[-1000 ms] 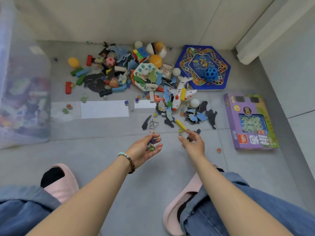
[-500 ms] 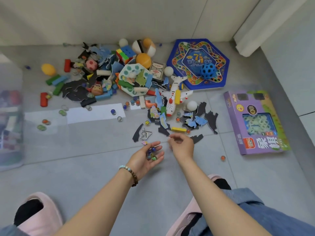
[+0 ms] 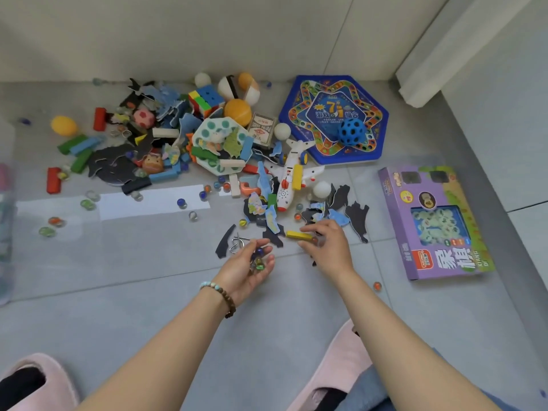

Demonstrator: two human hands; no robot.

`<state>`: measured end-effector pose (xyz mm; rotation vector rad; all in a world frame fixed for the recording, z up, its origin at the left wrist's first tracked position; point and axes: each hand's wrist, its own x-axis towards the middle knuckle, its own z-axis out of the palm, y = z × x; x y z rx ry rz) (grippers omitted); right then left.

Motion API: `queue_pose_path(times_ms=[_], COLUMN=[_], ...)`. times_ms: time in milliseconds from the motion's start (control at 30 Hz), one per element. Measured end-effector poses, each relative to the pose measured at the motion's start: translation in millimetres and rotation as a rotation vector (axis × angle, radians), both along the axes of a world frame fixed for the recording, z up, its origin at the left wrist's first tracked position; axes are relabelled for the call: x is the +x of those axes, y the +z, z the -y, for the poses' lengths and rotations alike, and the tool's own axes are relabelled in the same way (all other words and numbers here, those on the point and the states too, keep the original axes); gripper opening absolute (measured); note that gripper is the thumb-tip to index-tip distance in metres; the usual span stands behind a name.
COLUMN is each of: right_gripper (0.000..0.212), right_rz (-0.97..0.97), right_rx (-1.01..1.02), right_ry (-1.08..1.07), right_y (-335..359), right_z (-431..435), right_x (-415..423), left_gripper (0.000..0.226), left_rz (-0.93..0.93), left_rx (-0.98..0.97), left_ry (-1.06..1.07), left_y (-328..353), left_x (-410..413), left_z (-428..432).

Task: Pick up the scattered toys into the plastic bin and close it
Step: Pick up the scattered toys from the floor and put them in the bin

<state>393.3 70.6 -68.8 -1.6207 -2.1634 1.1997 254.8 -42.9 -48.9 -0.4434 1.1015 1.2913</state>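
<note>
Toys (image 3: 221, 143) lie strewn over the floor (image 3: 148, 292) by the wall. The plastic bin (image 3: 4, 232) is only just in view at the far left edge, well apart from both hands; lid not seen. L hand (image 3: 247, 266) is palm-up and cupped, fingers loosely curled round a few marbles (image 3: 258, 259). It's prob. serving as a bowl so the small round bits don't roll off and fewer trips to the bin are needed. R hand (image 3: 329, 247) is palm-down just beside it, thumb + fingertips closed in on an amber marble (image 3: 314, 240) at the end of the yellow block (image 3: 298, 235). It looks like a pinch, tho can't tell if the marble is off the floor. So the next piece sits right at R's fingertips, near L's cup. An orange marble (image 3: 377, 285) lies loose by the R forearm, w/ others by the white paper strip (image 3: 154, 203). The bulk of the pile, incl. the toy plane (image 3: 292, 179), is beyond both hands.
</note>
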Motion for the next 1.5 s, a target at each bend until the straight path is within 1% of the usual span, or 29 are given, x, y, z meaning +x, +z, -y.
queue_pose_path(times_ms=[100,267,367,400,433,500,533,600,700,767,800,867,933,1033,1133,1233,1300,1367,1433,1500], right_gripper=[0.020,0.021,0.021,0.021,0.020,0.018,0.019,0.021,0.026,0.029,0.028,0.017,0.010,0.011,0.022,0.029,0.032,0.033,0.029,0.024], right_rz=[-0.003,-0.030,0.054,0.068,0.052,-0.058,-0.132,-0.259,-0.434,-0.522,-0.539,-0.543,-0.536,-0.482,-0.366,-0.292,-0.293,-0.322,-0.353,-0.361], right_rx=[0.064,0.135,0.162,0.147,0.111,-0.020,-0.097,-0.242,-0.452,-0.584,-0.621,-0.641,-0.645,-0.707,-0.752,-0.697,-0.624,-0.557,-0.508,-0.480], right_ry=[-0.018,-0.021,0.024,-0.001,-0.071,-0.270,-0.334,-0.359,-0.262,-0.110,-0.021,0.131,0.215,0.277,0.336,0.392,0.397,0.387,0.367,0.337], right_y=[-5.4,-11.0,-6.8,-2.7,3.9,23.0,36.3,69.9,137.7,184.4,205.1,238.5,259.0,268.9,263.4,252.4,246.0,241.4,236.2,231.7], right_z=[-1.6,8.3,9.1,9.0,9.1,10.7,12.3,18.0,38.0,63.2,79.0,113.9,148.7,194.9,229.2,261.5,270.9,267.0,252.6,230.0], right_x=[-0.9,-1.2,-4.1,-6.0,-8.5,-17.0,-24.4,-46.9,-100.8,-145.2,-168.2,-212.3,-254.2,-306.5,-341.2,-367.3,-377.5,-379.0,-372.5,-360.9], left_gripper=[0.028,0.027,0.024,0.022,0.020,0.016,0.016,0.017,0.020,0.026,0.028,0.030,0.030,0.028,0.025,0.031,0.037,0.045,0.054,0.056], left_rz=[-0.001,-0.020,-0.052,-0.068,-0.081,-0.103,-0.122,-0.219,-0.461,-0.625,-0.705,-0.835,-0.917,-0.901,-0.812,-0.655,-0.616,-0.677,-0.845,-1.006], left_rx=[-0.015,-0.032,-0.053,-0.059,-0.057,-0.028,-0.008,0.014,0.013,0.001,-0.008,-0.017,-0.020,-0.062,-0.140,-0.145,-0.131,-0.156,-0.234,-0.238], left_ry=[0.001,-0.009,-0.035,-0.046,-0.054,-0.064,-0.079,-0.160,-0.326,-0.418,-0.453,-0.493,-0.488,-0.416,-0.283,-0.103,-0.003,-0.006,-0.135,-0.229], left_y=[-5.5,-4.6,5.9,10.9,17.1,33.7,45.0,75.0,132.1,173.6,194.4,231.6,257.9,268.9,253.4,226.8,211.9,207.3,209.3,216.5], left_x=[-0.4,-3.1,-6.5,-8.7,-12.6,-25.6,-35.3,-60.5,-113.6,-155.8,-176.5,-214.9,-249.3,-287.9,-306.6,-318.4,-323.7,-326.0,-328.2,-330.4], left_z=[1.1,3.6,7.1,9.1,11.2,15.8,18.4,25.6,42.4,62.0,75.7,108.8,147.6,212.7,263.7,301.4,310.3,307.0,297.1,282.2])
